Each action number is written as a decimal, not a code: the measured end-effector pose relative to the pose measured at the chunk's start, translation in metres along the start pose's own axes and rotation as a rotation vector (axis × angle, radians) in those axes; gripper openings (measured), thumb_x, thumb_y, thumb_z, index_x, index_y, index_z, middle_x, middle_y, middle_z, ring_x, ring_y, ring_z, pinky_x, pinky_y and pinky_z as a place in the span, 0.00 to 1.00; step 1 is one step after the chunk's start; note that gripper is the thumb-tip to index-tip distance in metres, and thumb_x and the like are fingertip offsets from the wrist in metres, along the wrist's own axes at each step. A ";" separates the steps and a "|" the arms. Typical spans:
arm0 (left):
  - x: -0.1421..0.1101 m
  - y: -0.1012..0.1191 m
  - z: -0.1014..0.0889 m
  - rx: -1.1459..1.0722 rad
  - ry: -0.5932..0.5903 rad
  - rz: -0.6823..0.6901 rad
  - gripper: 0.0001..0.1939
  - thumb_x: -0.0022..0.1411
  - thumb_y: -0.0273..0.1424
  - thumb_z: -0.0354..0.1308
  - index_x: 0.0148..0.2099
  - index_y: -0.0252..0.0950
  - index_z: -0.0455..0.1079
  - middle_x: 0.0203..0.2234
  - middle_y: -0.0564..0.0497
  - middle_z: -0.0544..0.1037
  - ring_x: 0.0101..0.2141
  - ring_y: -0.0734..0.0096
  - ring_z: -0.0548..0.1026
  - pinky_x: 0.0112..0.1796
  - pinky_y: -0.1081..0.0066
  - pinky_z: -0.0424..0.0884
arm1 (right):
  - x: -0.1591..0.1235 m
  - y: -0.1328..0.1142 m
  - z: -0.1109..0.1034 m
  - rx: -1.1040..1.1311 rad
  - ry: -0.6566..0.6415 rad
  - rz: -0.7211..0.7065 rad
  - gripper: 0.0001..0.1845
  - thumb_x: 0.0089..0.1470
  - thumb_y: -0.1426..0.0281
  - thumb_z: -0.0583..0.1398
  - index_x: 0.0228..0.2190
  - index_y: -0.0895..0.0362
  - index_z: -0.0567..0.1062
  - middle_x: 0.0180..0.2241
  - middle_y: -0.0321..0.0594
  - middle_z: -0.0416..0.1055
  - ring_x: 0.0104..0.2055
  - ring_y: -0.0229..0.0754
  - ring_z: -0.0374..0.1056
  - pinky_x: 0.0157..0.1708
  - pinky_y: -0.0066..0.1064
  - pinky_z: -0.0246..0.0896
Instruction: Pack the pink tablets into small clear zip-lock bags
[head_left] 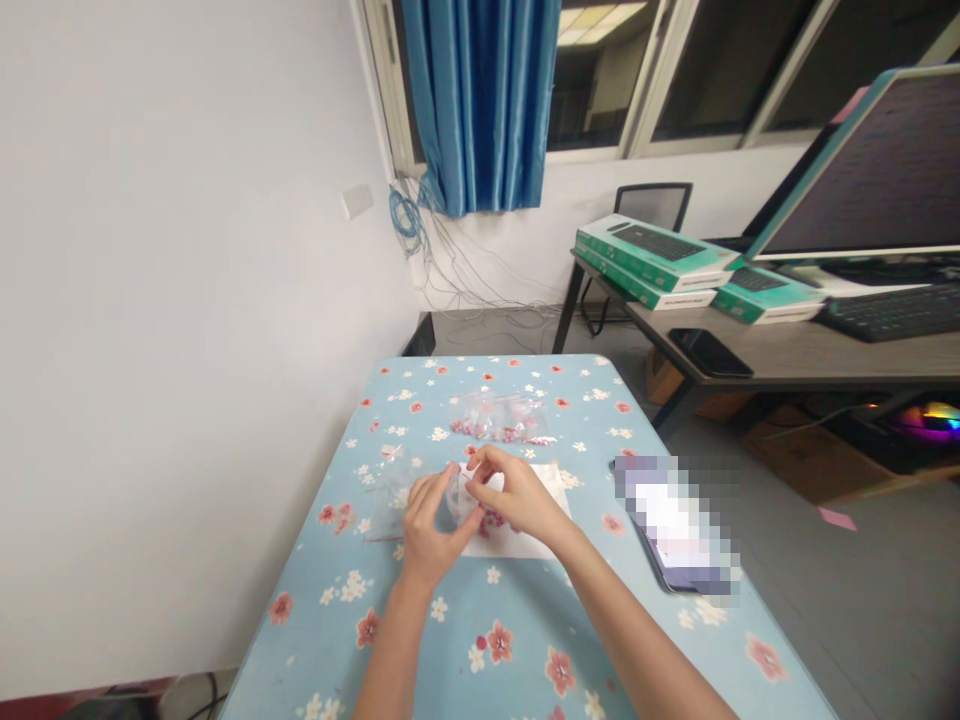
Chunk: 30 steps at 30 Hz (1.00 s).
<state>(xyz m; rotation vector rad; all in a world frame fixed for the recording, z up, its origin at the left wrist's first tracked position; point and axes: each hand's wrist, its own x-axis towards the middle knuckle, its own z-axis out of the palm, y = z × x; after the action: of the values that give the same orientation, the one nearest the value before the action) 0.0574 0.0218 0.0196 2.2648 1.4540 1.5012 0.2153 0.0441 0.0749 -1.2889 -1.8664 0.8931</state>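
under you is the blue floral tabletop [330, 570]; your left [431, 525] and right fingers [510, 492] curl around a small clear bag [459, 500], their exact pinch unclear; white paper [525, 545] lies beneath, another clear bag [502, 415] beyond.

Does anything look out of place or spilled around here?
A pink paper slip lies on the grey floor, as if dropped. Thin cables tangle untidily below the blue curtain. A round red spot on the flowered blue tablecloth may be a stray bead.
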 end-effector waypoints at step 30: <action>0.005 -0.020 -0.007 0.133 0.092 -0.082 0.23 0.55 0.37 0.62 0.52 0.37 0.66 0.43 0.43 0.75 0.44 0.59 0.72 0.45 0.58 0.69 | 0.002 0.028 0.016 -0.535 -0.133 -0.023 0.06 0.50 0.68 0.62 0.32 0.55 0.77 0.34 0.41 0.71 0.41 0.46 0.61 0.42 0.36 0.49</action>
<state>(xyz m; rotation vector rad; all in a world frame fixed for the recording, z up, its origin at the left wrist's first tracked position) 0.0393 0.0333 0.0173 2.2034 1.6984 1.5471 0.2140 0.0513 0.0435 -1.5393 -2.3189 0.4858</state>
